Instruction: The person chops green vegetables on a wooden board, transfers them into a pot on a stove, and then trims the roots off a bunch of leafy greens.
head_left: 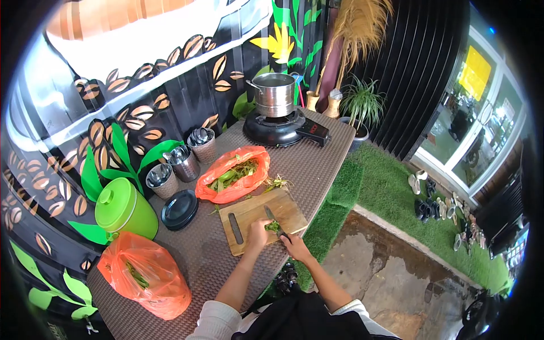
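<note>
1. Far left on the desk (317, 164): an orange bag (144, 277) with a few green stalks inside.
2. Just behind it, by the painted wall: a round green tub (126, 209) with its lid on.
3. Beside the tub: a flat black lid (179, 209), lying on the desk.
4. Behind that lid, in a row along the wall: three metal cups (184, 163) full of spoons.
5. Next, an open orange bag (233, 174) full of leafy stalks, right by the far edge of the wooden board (252, 212).
6. Wooden board near the front edge of the desk, with a slot handle at its left end.
7. Left hand (258, 233) on the board, grip closed down on the cut greens (274, 226), a small bunch pressed flat.
8. Knife (271, 216) just right of that hand, blade against the bunch, tip pointing away.
9. Right hand (294, 245) at the board's near right corner, grip shut tight on the knife handle.
10. At the far end of the desk: a black stove (280, 130) with a steel pot (275, 93) on top.
11. Right of the desk, on the floor: a green grass mat (391, 187), a potted plant (360, 105), and shoes (436, 205) further right.
</note>
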`<state>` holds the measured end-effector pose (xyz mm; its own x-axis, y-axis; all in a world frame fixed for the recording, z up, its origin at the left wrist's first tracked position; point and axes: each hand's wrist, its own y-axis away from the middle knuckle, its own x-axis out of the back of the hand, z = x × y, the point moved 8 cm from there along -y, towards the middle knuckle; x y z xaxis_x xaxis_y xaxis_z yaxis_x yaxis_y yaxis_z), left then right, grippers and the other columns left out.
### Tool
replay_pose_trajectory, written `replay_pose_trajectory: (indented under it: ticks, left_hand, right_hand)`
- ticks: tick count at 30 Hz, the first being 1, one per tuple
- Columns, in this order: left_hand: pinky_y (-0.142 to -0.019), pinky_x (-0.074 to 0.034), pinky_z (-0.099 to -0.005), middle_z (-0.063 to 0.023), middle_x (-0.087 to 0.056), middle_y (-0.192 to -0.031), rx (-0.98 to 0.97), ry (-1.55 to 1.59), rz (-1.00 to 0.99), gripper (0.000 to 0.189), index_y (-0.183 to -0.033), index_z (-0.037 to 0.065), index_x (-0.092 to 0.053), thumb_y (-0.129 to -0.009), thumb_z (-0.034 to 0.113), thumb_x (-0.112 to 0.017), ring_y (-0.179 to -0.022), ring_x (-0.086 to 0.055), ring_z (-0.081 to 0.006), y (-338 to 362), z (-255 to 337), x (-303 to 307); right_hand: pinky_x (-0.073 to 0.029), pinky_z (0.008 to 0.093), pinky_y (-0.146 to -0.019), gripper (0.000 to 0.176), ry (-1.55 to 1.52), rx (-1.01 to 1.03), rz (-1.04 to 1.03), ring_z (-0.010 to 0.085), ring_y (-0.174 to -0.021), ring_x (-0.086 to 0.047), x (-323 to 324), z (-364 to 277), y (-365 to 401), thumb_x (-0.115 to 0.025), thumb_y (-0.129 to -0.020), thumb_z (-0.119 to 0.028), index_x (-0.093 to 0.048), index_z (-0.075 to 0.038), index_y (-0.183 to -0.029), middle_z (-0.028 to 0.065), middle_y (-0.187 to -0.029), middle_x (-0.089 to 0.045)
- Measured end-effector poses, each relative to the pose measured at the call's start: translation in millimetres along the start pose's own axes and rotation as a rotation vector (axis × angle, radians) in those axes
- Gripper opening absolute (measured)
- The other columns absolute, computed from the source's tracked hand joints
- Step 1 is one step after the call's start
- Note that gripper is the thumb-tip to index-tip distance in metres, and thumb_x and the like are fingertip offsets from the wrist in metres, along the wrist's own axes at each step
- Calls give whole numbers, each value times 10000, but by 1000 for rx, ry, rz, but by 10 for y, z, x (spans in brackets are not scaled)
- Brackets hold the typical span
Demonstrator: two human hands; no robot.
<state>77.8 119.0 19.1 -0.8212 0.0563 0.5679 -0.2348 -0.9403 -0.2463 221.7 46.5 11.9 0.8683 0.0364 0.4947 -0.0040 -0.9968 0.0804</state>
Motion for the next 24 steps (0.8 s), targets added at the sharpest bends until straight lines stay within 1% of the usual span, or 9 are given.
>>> replay_pose_trajectory:
  ticks: [2,6,8,12,14,19,20,22,24]
  left_hand:
    - [-802,-490,-364,-157,-652,-1016,37,-10,-26,455,-1032,65,-689,-590,84,-799,-925,-629,-318,-33,-15,24]
    - [-796,-492,-373,-169,-653,-1012,89,-49,-56,458,-1042,70,-687,-598,101,-798,-910,-636,-318,-152,181,204]
    - [-802,-490,-365,-193,-659,-973,145,-39,-90,394,-1028,49,-688,-638,34,-745,-905,-643,-310,-272,241,261]
    - [-787,-494,-351,-208,-665,-921,58,7,-18,331,-979,29,-699,-654,-30,-677,-881,-655,-303,-687,217,315]
    - [-677,-502,-344,-202,-667,-817,-107,-28,54,337,-922,20,-711,-590,29,-765,-739,-671,-277,-981,270,349]
    - [-646,-498,-341,-167,-672,-757,-101,-118,76,411,-879,50,-723,-493,111,-850,-669,-652,-248,-1872,740,617]
    - [-652,-502,-332,-155,-672,-750,33,-41,23,428,-864,60,-726,-467,141,-865,-669,-651,-248,-2120,718,620]
    - [-662,-507,-329,-154,-671,-744,-174,-150,109,427,-849,56,-727,-457,146,-868,-671,-651,-250,-2688,968,723]
    - [-669,-511,-332,-158,-673,-750,-200,-160,192,417,-835,42,-724,-455,139,-866,-670,-653,-250,-3207,1258,869]
  right_hand:
    - [-429,323,-383,394,-70,-90,-52,181,-385,-525,-16,-59,35,-460,-951,-356,-540,20,-863,82,-490,-492]
    - [-405,308,-373,392,-90,1,-22,161,-372,-505,-14,-75,-117,-452,-957,-352,-541,11,-840,60,-486,-492]
    - [-397,303,-370,396,-84,54,1,154,-368,-497,24,-50,-238,-447,-960,-354,-541,9,-833,51,-481,-490]
    - [-386,289,-367,447,-160,-72,-108,136,-357,-476,295,-545,-352,-422,-973,-346,-534,-10,-700,32,-454,-467]
    - [-379,291,-364,476,-194,-68,-111,138,-353,-463,409,-605,-553,-424,-970,-349,-510,-19,-638,28,-450,-463]
    - [-338,273,-347,420,-317,-71,-205,117,-345,-419,900,-968,-1293,-459,-951,-360,-481,-49,-669,33,-455,-452]
    - [-338,273,-347,420,-313,-57,-210,117,-345,-419,1026,-1052,-1488,-459,-951,-360,-481,-49,-669,33,-455,-452]
    - [-335,273,-344,410,-369,-22,-220,119,-342,-410,1340,-1269,-1909,-458,-952,-357,-475,-53,-679,34,-457,-447]
    - [-334,271,-340,403,-338,4,-226,122,-341,-410,1694,-1497,-2406,-458,-954,-358,-478,-53,-691,35,-459,-443]
